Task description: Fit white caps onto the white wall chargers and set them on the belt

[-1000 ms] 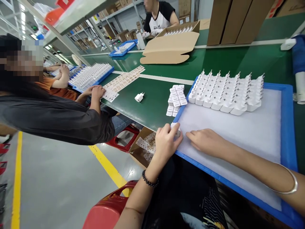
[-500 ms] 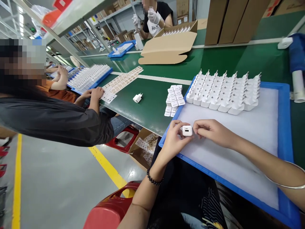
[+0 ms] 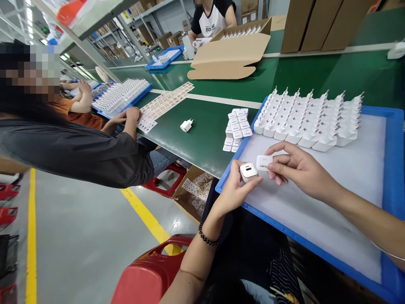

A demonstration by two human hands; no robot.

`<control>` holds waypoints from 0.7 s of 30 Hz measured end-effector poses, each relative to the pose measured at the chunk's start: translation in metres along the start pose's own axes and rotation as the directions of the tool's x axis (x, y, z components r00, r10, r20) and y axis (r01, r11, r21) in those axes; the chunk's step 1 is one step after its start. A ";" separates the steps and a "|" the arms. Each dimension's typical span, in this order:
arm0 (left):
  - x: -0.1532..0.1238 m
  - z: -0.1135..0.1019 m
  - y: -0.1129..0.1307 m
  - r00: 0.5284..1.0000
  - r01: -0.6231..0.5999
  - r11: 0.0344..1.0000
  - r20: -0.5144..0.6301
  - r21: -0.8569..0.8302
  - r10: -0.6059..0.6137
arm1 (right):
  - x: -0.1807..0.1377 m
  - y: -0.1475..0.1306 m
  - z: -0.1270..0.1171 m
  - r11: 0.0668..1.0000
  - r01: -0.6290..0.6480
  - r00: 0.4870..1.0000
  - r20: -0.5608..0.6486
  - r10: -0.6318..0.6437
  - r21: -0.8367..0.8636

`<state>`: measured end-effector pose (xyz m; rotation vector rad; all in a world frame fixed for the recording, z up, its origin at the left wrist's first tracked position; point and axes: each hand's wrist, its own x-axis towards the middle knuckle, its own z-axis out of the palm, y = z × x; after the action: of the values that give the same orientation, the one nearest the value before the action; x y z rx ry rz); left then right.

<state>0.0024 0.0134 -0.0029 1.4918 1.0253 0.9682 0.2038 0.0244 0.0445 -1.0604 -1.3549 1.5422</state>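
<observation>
My left hand (image 3: 233,191) grips a small white charger plug (image 3: 248,171) over the near left corner of the blue tray (image 3: 394,169). My right hand (image 3: 295,169) pinches a small white film or label (image 3: 264,162) right beside the plug. Rows of white charger plugs (image 3: 308,122) stand prongs-up on the tray's white foam, at its far side. A small stack of white labelled pieces (image 3: 237,128) lies on the green belt just left of the tray.
A lone white plug (image 3: 186,125) lies on the green belt (image 3: 202,139). A person in a dark shirt (image 3: 79,154) sits to the left over sticker sheets (image 3: 164,103). Another blue tray of plugs (image 3: 118,96), an open cardboard box (image 3: 230,59), a red stool (image 3: 145,276).
My hands lifted the plug from the tray's corner. The right hand has pulled a white film or label away from the plug, which the left hand keeps.
</observation>
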 end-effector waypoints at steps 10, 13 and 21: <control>0.002 0.000 0.001 0.982 -0.133 0.980 0.154 0.149 0.109 | -0.004 -0.003 0.008 0.988 -0.142 0.989 0.059 0.139 0.059; 0.002 -0.001 0.002 0.980 -0.139 0.978 0.165 0.155 0.113 | -0.004 -0.002 0.007 0.985 -0.166 0.984 0.075 0.163 0.045; 0.002 -0.003 0.003 0.978 -0.129 0.987 0.179 0.100 0.109 | -0.007 -0.007 0.001 0.969 -0.235 0.969 0.099 0.227 0.072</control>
<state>0.0006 0.0154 0.0001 1.7149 0.8843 0.8585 0.2051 0.0180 0.0520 -1.1407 -1.2488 1.8212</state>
